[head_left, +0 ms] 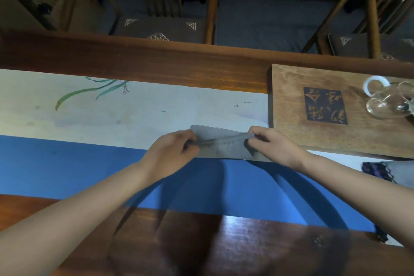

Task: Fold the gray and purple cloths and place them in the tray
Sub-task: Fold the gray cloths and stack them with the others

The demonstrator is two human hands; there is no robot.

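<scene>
A small gray cloth point(220, 141) with a scalloped edge lies on the painted table runner, folded over on itself. My left hand point(173, 149) pinches its left end and my right hand point(272, 141) pinches its right end, both at the fold line. The wooden tray point(313, 136) with a dark square of characters stands just right of the cloth. A purple cloth point(378, 171) lies at the right edge, in front of the tray, partly cut off by the frame and next to some gray fabric.
Glass teaware point(385, 101) stands on the tray's far right. The runner point(89, 107) is white with a painted plant at the back and blue at the front, on a dark wooden table. Wooden chairs point(161, 29) stand beyond the table's far edge.
</scene>
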